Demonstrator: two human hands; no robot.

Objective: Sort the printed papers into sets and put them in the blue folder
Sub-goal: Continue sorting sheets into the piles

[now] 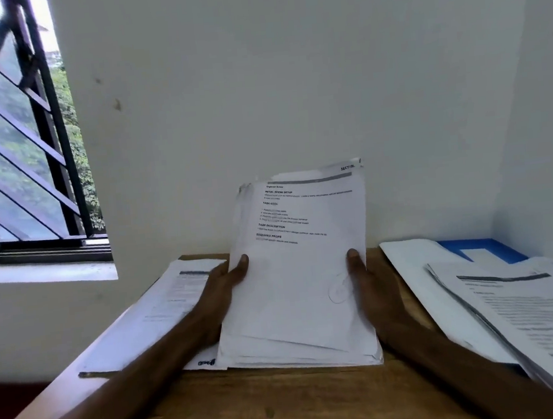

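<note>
both hands [223, 289] [374, 289] grip a paper stack [301, 274]; sheets [528, 307] overlie the blue folder [492, 248].

— What do we find on the brown wooden table [285, 405]?
— At our left, a stack of printed white sheets [164, 312]; in the middle, a thick pile of white sheets [301, 351]; far right, a flat blue folder [492, 250] under more printed papers [528, 314].

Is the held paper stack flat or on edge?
Stood on edge: the paper stack rests its bottom edge on the desk, left hand and right hand gripping its sides.
</note>
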